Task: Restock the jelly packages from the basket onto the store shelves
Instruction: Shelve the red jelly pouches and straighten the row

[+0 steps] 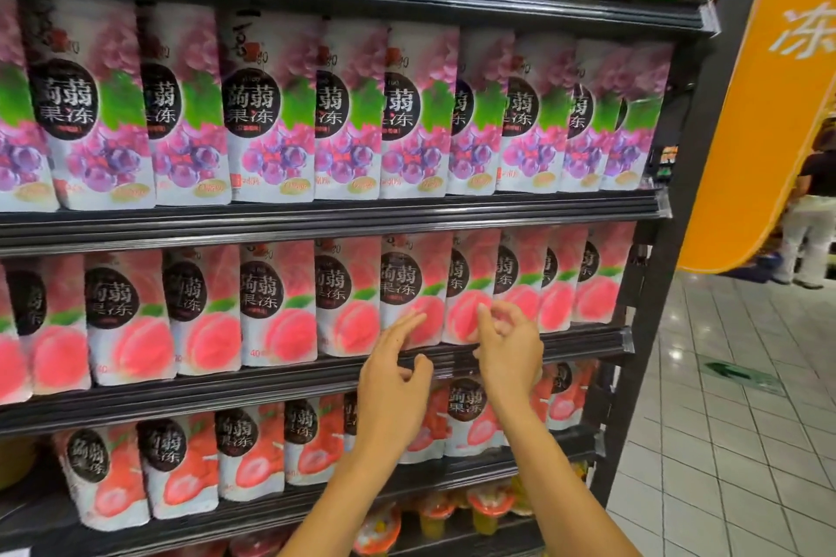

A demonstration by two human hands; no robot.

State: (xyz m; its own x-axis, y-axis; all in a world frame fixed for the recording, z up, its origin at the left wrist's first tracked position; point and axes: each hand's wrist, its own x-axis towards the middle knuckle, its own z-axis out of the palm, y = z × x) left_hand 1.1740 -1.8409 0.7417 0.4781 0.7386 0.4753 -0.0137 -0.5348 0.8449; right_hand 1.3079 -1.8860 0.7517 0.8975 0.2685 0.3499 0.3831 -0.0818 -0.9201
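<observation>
Purple grape pouches (267, 104) above pink peach pouches (276, 303) (black round labels), orange sign (760, 104).

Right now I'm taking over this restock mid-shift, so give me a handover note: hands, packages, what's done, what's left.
Left hand: empty, fingertips at a peach jelly package.
Right hand: empty, fingers loosely curled, in front of the same row.
Peach row looks full; grape row above too.
Basket not in view, so remaining stock cannot be told.

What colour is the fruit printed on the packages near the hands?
Pink, on the peach packages; head view.
</observation>
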